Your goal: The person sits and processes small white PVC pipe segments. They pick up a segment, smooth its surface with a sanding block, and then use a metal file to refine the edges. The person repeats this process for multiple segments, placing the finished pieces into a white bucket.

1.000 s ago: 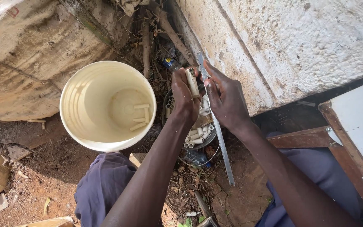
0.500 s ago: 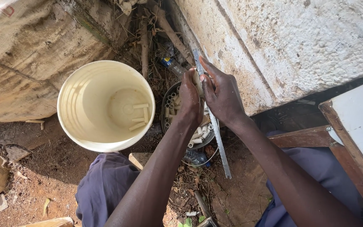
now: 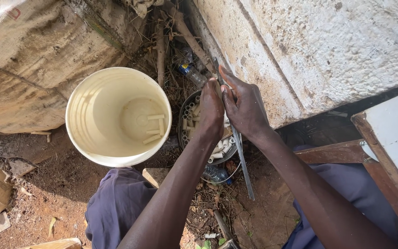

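My left hand (image 3: 211, 109) and my right hand (image 3: 244, 107) are pressed together over a dark bowl (image 3: 185, 103) holding several short white tube pieces (image 3: 220, 151). My right hand grips a long flat metal blade (image 3: 242, 163) that runs down toward the ground. My left hand is closed around something small that its fingers hide. A cream plastic bucket (image 3: 81, 138) stands just left of the bowl, with several tube pieces (image 3: 155, 127) lying on its bottom.
A rough plastered wall (image 3: 328, 46) rises on the right, a worn sack (image 3: 33, 64) on the left. Sticks and a plastic bottle (image 3: 190, 74) lie behind the bowl. A wooden frame (image 3: 383, 152) sits at right. Bare earth with scraps surrounds my knees.
Both hands have shifted slightly upward over the bowl, the blade moving with them. The bucket holds the same tube pieces.
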